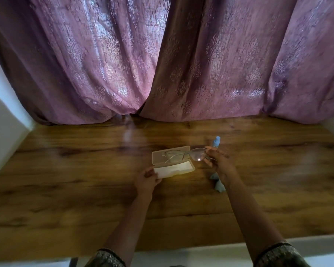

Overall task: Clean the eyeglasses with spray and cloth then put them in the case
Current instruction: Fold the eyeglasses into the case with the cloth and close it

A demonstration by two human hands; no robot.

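1. Eyeglasses (pixel 197 155) with a thin frame hang sideways above the open case (pixel 154 158). One lens sits just beside the right grip (pixel 219 160), and the temple arms reach left over the farther half of the case. Whether the frame touches the case cannot be told.
2. The right grip pinches the eyeglasses at their right end, thumb below and fingertips above.
3. The left grip (pixel 148 179) holds the near-left corner of the case, with its fingers curled round the edge.
4. The case lies open on the bench (pixel 85 170), pale and translucent. Its farther half is under the eyeglasses, and its nearer half shows a white lining.
5. A small blue spray bottle (pixel 216 142) stands upright on the bench just behind the right grip, its lower part hidden by the fingers.
6. A crumpled blue-grey cloth (pixel 218 184) lies on the bench under the right wrist, partly covered by the forearm.
7. The bench is brown wood grain. A purple patterned curtain (pixel 162 64) hangs down to its far edge.
8. Dark patterned sleeves (pixel 280 255) show at the bottom of the view, with both forearms bare.
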